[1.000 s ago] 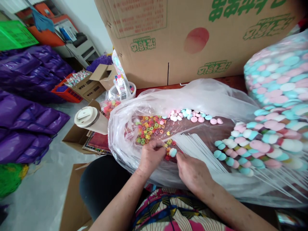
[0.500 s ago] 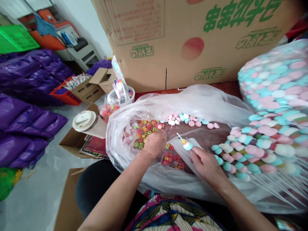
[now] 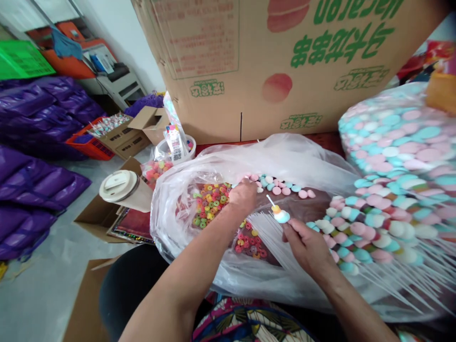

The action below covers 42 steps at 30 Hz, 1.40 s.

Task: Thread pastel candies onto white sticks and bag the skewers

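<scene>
My right hand (image 3: 308, 242) pinches a candy skewer (image 3: 281, 216), its white stick tip pointing up and left, threaded with a yellow-orange ring and white and blue marshmallows. My left hand (image 3: 244, 195) is curled palm down at the left end of a row of pink, white and blue marshmallows (image 3: 280, 184); its fingertips are hidden. Ring gummies (image 3: 212, 202) in green, yellow and red lie left of it, with redder ring gummies (image 3: 251, 241) nearer me. Bare white sticks (image 3: 272, 232) lie between my hands. Finished marshmallow skewers (image 3: 370, 228) are heaped right of my right hand.
Clear plastic sheeting (image 3: 167, 223) rings the work area. Behind it stands a large cardboard box (image 3: 213, 114). A big bag of marshmallows (image 3: 399, 133) is at the right. At the left are a lidded cup (image 3: 123, 187), a white tub (image 3: 190, 147) and purple bundles (image 3: 35, 190).
My left hand has moved from the ring gummies rightward and away from me to the marshmallow row. The right hand still holds the skewer. The view has shifted slightly.
</scene>
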Each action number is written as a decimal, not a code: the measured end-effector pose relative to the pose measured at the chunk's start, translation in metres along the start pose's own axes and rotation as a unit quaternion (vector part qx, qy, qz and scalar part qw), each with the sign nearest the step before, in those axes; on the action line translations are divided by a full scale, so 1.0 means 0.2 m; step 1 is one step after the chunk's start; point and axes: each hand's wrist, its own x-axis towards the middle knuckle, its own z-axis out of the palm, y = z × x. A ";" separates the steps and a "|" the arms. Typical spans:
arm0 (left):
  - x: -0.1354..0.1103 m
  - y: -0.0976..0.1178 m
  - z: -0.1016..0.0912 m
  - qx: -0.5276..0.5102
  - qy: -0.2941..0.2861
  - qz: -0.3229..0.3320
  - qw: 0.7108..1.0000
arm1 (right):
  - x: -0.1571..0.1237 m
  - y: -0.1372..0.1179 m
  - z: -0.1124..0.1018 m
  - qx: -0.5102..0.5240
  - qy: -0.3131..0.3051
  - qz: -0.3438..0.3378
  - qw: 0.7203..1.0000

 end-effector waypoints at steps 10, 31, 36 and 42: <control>-0.41 -0.23 -0.05 -0.725 -0.096 -0.136 0.668 | 0.03 -0.06 0.04 0.017 -0.041 -0.038 0.998; -0.51 -0.29 -0.04 -0.685 0.085 -0.220 0.689 | 0.52 -0.07 0.25 -0.259 -0.077 -0.014 0.963; -0.50 -0.26 -0.02 -0.689 0.093 -0.213 0.686 | 0.33 -0.16 0.20 -0.126 -0.075 -0.017 0.989; -0.49 -0.18 -0.01 -0.697 0.050 -0.147 0.700 | 0.17 -0.24 0.24 0.147 -0.063 -0.018 0.987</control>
